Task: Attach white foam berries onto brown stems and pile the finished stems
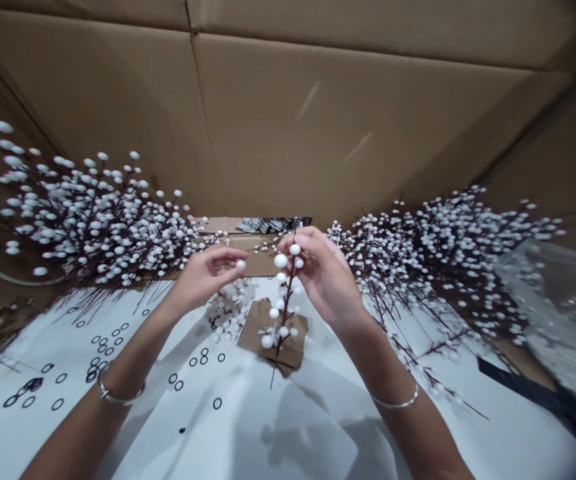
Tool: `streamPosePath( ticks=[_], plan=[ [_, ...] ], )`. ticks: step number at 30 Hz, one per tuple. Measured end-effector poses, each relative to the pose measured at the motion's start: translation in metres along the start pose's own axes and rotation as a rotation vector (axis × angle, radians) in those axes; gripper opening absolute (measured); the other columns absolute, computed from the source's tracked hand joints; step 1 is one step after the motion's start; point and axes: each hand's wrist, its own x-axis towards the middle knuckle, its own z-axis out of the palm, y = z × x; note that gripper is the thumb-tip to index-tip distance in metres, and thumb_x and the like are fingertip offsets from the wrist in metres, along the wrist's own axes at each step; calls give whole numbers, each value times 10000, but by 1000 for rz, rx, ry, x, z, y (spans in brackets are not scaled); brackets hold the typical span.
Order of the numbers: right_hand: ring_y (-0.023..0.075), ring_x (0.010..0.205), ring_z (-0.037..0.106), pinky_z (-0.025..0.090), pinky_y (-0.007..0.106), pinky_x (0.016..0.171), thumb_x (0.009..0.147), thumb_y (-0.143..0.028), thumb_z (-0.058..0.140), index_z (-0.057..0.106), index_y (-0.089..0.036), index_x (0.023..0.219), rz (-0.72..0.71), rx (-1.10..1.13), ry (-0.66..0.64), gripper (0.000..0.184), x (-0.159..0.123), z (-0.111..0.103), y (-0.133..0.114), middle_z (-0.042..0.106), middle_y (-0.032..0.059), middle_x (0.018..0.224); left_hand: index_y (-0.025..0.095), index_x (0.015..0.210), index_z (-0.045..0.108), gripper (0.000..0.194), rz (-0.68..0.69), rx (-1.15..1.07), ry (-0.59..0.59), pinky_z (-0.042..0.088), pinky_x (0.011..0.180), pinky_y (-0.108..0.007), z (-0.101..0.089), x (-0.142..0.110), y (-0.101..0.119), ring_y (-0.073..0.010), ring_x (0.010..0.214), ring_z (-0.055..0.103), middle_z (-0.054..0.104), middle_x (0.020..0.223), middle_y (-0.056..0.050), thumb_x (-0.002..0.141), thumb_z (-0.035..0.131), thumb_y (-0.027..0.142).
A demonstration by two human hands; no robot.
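My right hand [324,273] pinches the top of an artificial berry stem [286,303], which hangs down with white balls along its dark twig. Left of it, my left hand [214,272] has thumb and forefinger closed on a single white berry [241,264]. Below the stem lies a torn piece of cardboard [255,327] on the white table. Behind my left hand sits a small heap of loose white berries [231,313].
Bundles of white berry stems [103,220] lie at the left, with more berry stems [418,253] at the right. Several black rings [103,347] are scattered over the white tabletop [198,440]. Tall cardboard walls [288,127] close off the back; clear plastic [563,313] lies far right.
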Motion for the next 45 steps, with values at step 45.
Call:
streamPosePath(
  ticks=[45],
  plan=[
    [138, 832, 625, 489, 270, 675, 893, -271, 599, 604, -172, 732, -193, -201, -188, 189, -17, 23, 27, 655, 38, 842, 218, 910, 757, 180, 86, -492, 326, 594, 720, -193, 30, -26, 48, -125, 818, 710, 750, 952, -30, 742, 799, 168]
  ],
)
